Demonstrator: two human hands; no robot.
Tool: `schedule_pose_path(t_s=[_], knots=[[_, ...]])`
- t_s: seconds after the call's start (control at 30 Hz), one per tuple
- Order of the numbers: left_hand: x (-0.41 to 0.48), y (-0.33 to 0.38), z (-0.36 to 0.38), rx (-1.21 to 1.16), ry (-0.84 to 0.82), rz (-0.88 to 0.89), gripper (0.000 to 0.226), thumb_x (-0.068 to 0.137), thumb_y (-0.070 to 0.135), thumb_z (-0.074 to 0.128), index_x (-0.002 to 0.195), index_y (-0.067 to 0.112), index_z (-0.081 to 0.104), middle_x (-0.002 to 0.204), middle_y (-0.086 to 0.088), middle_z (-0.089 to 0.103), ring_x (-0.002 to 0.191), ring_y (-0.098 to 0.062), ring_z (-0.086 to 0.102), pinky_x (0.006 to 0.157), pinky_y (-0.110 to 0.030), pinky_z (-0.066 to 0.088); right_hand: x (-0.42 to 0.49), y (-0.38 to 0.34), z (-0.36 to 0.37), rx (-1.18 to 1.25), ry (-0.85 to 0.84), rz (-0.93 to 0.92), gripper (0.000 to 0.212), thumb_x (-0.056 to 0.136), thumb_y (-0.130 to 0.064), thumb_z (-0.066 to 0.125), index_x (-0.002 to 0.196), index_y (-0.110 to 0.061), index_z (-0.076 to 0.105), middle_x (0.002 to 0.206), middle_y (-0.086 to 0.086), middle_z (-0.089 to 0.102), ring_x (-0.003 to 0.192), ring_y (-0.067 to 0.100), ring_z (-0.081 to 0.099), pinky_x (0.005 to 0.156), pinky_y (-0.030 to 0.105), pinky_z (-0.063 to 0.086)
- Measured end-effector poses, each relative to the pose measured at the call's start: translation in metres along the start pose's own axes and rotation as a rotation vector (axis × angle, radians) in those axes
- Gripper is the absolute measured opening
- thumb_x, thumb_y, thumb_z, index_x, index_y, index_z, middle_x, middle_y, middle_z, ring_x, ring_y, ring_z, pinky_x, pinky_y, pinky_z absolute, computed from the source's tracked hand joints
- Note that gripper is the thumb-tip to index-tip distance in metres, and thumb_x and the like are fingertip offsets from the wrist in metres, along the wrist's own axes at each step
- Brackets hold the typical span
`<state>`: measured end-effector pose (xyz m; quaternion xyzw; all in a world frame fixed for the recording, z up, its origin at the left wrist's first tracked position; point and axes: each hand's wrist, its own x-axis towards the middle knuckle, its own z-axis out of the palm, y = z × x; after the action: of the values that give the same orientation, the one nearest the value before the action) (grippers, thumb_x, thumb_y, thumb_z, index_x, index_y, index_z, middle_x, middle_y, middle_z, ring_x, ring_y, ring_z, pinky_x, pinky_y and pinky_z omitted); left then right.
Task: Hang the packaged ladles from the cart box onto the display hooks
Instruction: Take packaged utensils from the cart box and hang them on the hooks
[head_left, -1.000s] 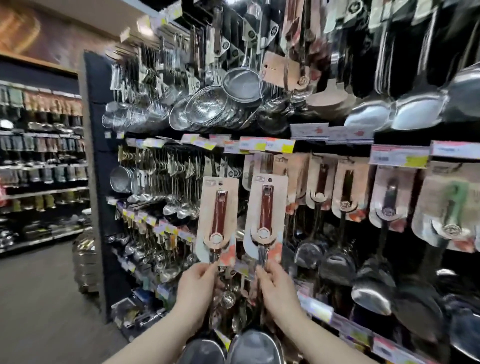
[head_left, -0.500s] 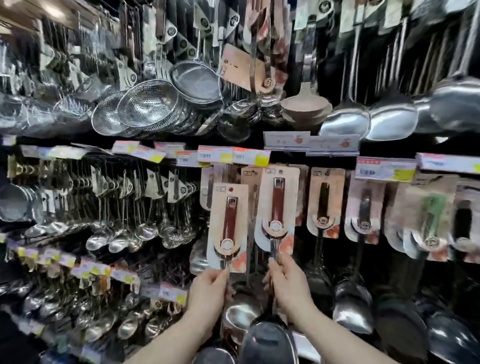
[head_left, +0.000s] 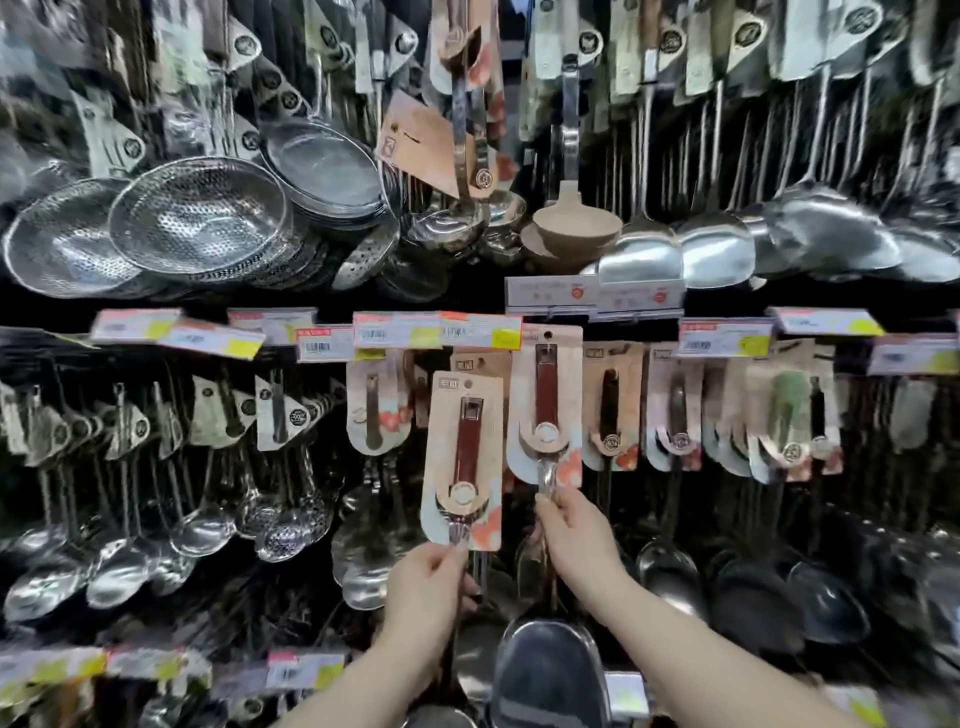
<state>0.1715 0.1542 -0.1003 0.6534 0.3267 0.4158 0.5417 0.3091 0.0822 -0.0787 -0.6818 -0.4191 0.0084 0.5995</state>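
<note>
I hold two packaged ladles upright in front of the display wall. My left hand grips the metal shaft of the left ladle, whose pink card with a dark red handle stands below the price tags. My right hand grips the shaft of the right ladle. That card is higher, its top hole level with the price tag rail. The right ladle's steel bowl shows at the bottom. The hook itself is hidden behind the tags. The cart box is out of view.
More carded ladles hang in a row to the right. Strainers and turners hang on the upper row. Small ladles and skimmers fill the left. A lower price rail runs along the bottom.
My view has swung right and closer to the wall. Both hands have raised the ladles; the right one has gone up furthest, reaching the price tag rail.
</note>
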Motion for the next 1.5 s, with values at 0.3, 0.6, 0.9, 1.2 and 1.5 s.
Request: schedule_pose_path(t_s=[0.3,0.6,0.9,1.2,1.5], knots=[[0.015,-0.006,0.007,-0.054,-0.008,0.005,0.027,0.091,0.018,0.053,0.073,0.001,0.064,0.053,-0.005,0.061,0.046,-0.014,0.054,0.051,-0.028,0.044,-0.004,0.016,0.005,-0.016,-0.010,-0.017,0.031,0.095,-0.021,0.046,0.065,-0.022,0.043,0.046,-0.023,0.056,0.044,-0.008,0.050,0.046,0.005,0.037],[0.023,-0.015,0.013,-0.033,0.016,0.026,0.029,0.090,0.022,0.054,0.069,0.005,0.064,0.049,0.001,0.063,0.045,-0.009,0.056,0.053,-0.026,0.047,0.008,0.022,-0.002,0.101,0.001,0.052,0.030,0.095,-0.021,0.047,0.066,-0.015,0.048,0.041,-0.008,0.054,0.039,0.000,0.049,0.045,0.013,0.040],[0.025,-0.014,0.017,-0.048,0.011,0.034,0.030,0.090,0.023,0.054,0.064,0.010,0.061,0.049,0.001,0.062,0.047,-0.009,0.056,0.053,-0.025,0.047,0.042,0.030,0.003,0.024,-0.024,0.143,0.030,0.096,-0.023,0.044,0.067,-0.014,0.046,0.056,-0.001,0.055,0.043,0.007,0.050,0.050,0.022,0.042],[0.018,-0.007,0.022,-0.048,0.097,0.006,0.024,0.091,0.020,0.054,0.070,0.008,0.061,0.048,0.002,0.062,0.043,-0.007,0.054,0.052,-0.022,0.048,0.100,0.062,0.017,-0.149,-0.032,0.201,0.030,0.095,-0.027,0.042,0.069,-0.014,0.048,0.065,0.004,0.059,0.063,0.023,0.054,0.057,0.031,0.037],[0.013,-0.003,0.034,-0.065,0.188,-0.016,0.026,0.090,0.018,0.055,0.066,0.007,0.057,0.049,-0.002,0.061,0.040,-0.008,0.053,0.044,-0.016,0.045,0.134,0.081,0.031,-0.235,-0.105,0.179,0.028,0.097,-0.024,0.042,0.097,-0.002,0.059,0.090,0.017,0.062,0.075,0.027,0.051,0.058,0.031,0.029]])
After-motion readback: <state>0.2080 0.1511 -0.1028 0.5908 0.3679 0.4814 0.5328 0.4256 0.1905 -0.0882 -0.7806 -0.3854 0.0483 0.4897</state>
